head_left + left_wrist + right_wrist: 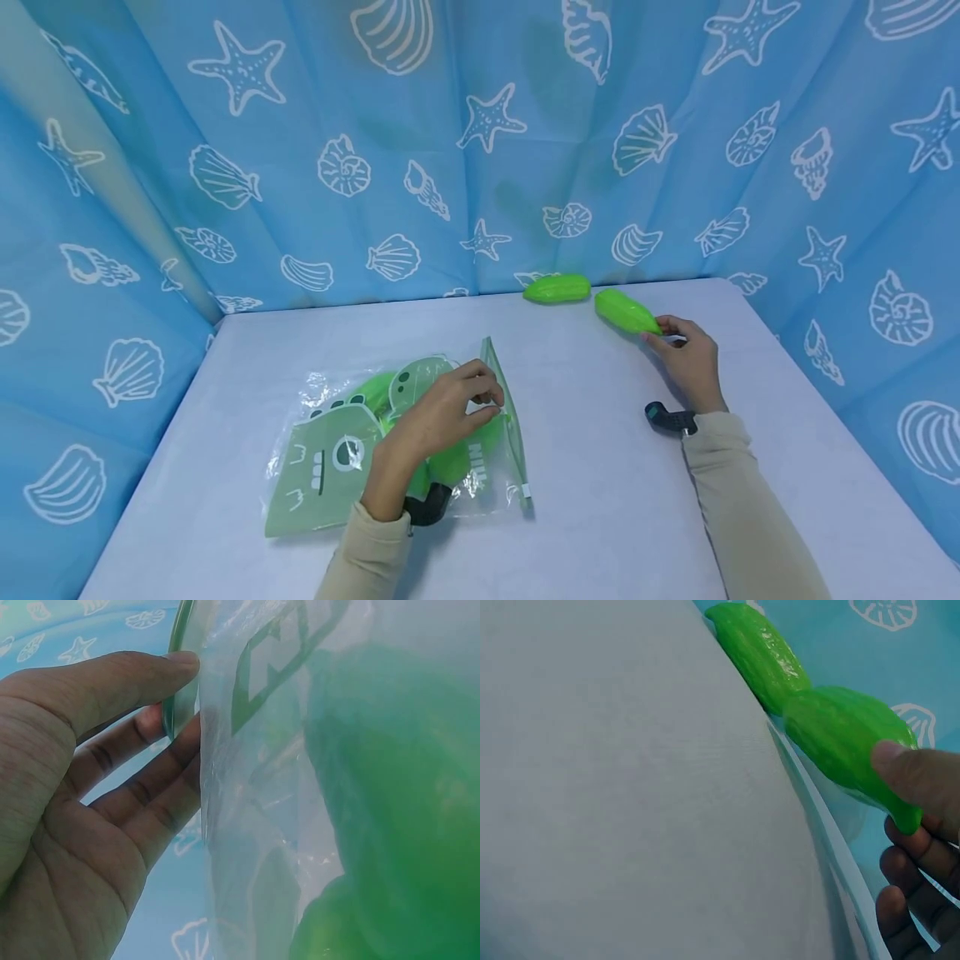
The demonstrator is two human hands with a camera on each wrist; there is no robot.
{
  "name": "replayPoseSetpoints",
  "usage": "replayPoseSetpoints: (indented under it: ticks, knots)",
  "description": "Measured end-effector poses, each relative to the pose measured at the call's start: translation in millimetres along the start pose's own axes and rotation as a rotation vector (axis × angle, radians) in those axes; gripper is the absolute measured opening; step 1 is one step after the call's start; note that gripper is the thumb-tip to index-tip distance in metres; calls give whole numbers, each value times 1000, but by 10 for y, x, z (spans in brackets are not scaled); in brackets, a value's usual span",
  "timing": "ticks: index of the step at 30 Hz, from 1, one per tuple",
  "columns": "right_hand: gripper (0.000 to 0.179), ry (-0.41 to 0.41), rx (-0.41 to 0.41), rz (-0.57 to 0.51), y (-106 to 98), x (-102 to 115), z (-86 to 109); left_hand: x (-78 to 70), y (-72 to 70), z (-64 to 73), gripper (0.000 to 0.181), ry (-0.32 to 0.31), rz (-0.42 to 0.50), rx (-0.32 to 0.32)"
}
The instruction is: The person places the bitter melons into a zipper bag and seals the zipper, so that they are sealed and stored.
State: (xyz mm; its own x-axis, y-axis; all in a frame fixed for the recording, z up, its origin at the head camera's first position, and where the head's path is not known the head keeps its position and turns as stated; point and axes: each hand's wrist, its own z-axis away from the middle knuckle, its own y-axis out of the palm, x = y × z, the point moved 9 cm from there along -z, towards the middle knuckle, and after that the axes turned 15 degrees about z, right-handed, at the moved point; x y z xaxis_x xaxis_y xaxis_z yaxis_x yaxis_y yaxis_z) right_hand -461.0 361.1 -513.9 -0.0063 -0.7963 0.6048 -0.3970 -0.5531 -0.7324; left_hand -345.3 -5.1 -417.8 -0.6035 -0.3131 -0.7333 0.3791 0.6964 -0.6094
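Observation:
My left hand pinches the green zip edge of a clear zip bag between thumb and fingers. In the left wrist view the thumb presses on the green strip, and rounded green things show blurred through the plastic. The bag lies flat, printed with a green cartoon face, with several green items inside. At the table's far right, my right hand holds a bright green bumpy bitter melon by its narrow tip, thumb on top. Another bitter melon lies just left of it along the back edge.
A white table spreads beneath both hands. Blue curtain with white shells and starfish hangs behind the back edge and at both sides. Each wrist wears a black camera.

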Motion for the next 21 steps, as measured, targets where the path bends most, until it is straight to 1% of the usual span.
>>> replayPoseSetpoints:
  ticks: [4, 11, 15, 21]
  knots:
    - [50, -35, 19, 3, 5, 64, 19, 0, 1, -2, 5, 5, 19, -6]
    - [52, -57, 89, 19, 36, 174, 61, -2, 19, -15, 5, 9, 13, 1]
    - [50, -88, 118, 4, 36, 314, 87, -8, 19, -19, 7, 12, 4, 5]
    - [49, -160, 163, -3, 68, 539, 93, 6, 5, -4, 5, -7, 2, 5]
